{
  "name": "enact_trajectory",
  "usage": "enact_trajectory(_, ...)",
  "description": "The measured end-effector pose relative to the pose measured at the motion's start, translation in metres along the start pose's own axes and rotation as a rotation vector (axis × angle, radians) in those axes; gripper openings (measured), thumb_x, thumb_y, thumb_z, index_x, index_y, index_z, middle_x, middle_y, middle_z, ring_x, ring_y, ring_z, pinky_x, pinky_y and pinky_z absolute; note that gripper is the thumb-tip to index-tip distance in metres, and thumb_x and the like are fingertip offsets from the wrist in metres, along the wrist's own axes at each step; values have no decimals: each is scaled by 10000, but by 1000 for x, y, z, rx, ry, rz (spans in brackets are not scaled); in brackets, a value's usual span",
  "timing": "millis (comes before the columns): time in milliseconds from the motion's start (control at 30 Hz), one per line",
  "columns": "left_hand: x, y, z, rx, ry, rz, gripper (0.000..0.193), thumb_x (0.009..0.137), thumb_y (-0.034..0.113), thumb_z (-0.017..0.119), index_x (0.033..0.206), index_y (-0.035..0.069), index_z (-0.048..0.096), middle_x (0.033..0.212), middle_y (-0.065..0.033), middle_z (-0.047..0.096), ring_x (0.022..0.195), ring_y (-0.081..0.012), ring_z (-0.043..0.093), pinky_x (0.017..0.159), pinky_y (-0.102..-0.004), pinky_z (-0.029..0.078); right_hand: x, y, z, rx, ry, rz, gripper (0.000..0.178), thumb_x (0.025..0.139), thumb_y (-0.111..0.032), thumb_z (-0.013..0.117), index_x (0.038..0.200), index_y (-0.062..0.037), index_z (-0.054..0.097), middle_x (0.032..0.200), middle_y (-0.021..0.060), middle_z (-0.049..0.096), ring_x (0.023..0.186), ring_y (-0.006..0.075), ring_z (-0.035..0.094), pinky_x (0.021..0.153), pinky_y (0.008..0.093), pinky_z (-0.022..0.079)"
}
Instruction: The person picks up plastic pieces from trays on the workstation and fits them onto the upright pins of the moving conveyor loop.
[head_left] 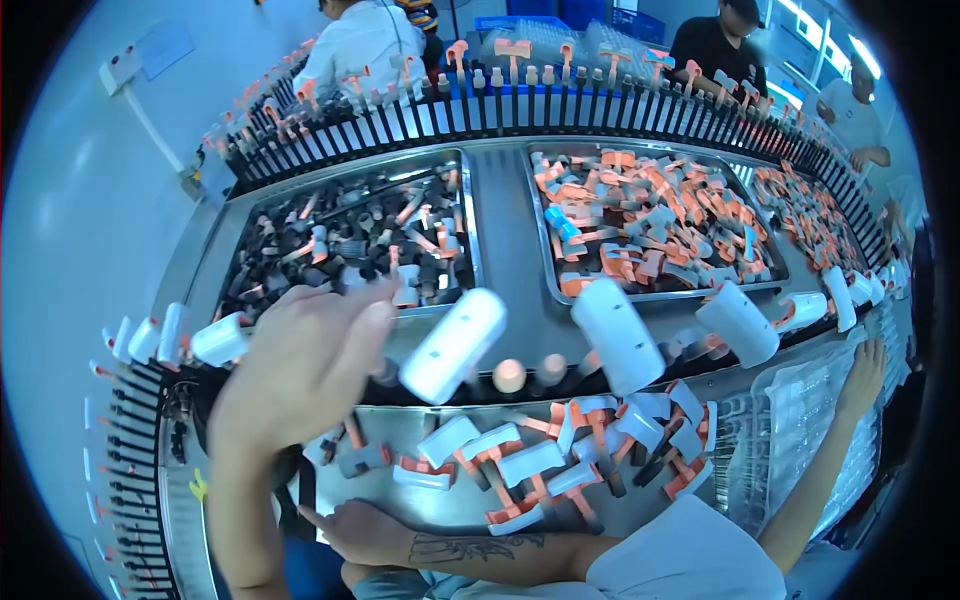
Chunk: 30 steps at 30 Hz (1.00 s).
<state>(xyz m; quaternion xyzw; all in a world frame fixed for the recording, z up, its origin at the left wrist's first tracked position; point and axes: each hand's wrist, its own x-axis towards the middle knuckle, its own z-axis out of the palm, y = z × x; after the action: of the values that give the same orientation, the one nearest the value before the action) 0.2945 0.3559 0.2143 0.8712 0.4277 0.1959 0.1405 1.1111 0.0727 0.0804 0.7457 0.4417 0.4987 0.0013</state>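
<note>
My left hand (310, 355), blurred by motion, is raised over the near edge of the tray of dark parts (345, 235). Its thumb and forefinger come together beside a small grey-and-orange part; whether they hold it is unclear. Right of this hand, white-topped T-shaped plastic pieces (455, 345) stand on a row of posts. My right hand (360, 530) lies low by the front edge of the metal work tray (390, 500), one finger stretched out to the left and the others partly hidden. Beyond it, that tray bears several loose white-and-orange T-shaped pieces (530, 462).
A second tray (540, 235) holds piled orange-and-grey pieces. Black pegs (500, 105) curve around the station. Clear plastic trays (800, 420) are stacked at the right, where another person's hand (865, 375) rests. People (365, 50) work behind the far row; blue crates (585, 12) stand there.
</note>
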Motion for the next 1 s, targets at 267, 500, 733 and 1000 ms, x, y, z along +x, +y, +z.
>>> enact_trajectory(267, 14, 50, -4, -153, 421, 85, 680, 959, 440, 418, 1463, -15, 454, 1498, -232, 450, 1404, -308, 436, 1178, -477, 289, 43, -102, -60, 21, -146, 183, 261, 1018, -73, 398, 1171, 39, 577, 1348, 133, 541, 1256, 284, 510, 1041, 342, 410)
enact_trajectory(500, 49, 27, -13, -12, 229, 291, 901, 943, 673, 395, 1539, -2, 357, 1594, -248, 324, 1490, -385, 310, 1210, -543, 210, 40, -99, -78, -12, -225, 170, 239, 1000, -53, 419, 1118, 26, 612, 1295, 129, 570, 1237, 277, 522, 1019, 351, 429)
enact_trajectory(733, 76, 6, -11, 47, 90, 590, 1061, 854, 721, 561, 1521, -71, 329, 1569, -287, 326, 1431, -461, 368, 1188, -552, 231, 34, -93, -101, -135, -227, 129, 234, 971, -50, 462, 1134, -4, 624, 1305, 103, 572, 1217, 274, 532, 1024, 357, 452)
enact_trajectory(1000, 72, 47, 12, 487, -168, 623, 1163, 822, 846, 472, 1530, -63, 314, 1591, -311, 272, 1508, -446, 236, 1212, -581, 109, 26, -70, -68, -43, -191, 126, 261, 994, -70, 435, 1191, -19, 600, 1351, 114, 551, 1278, 268, 498, 1066, 358, 413)
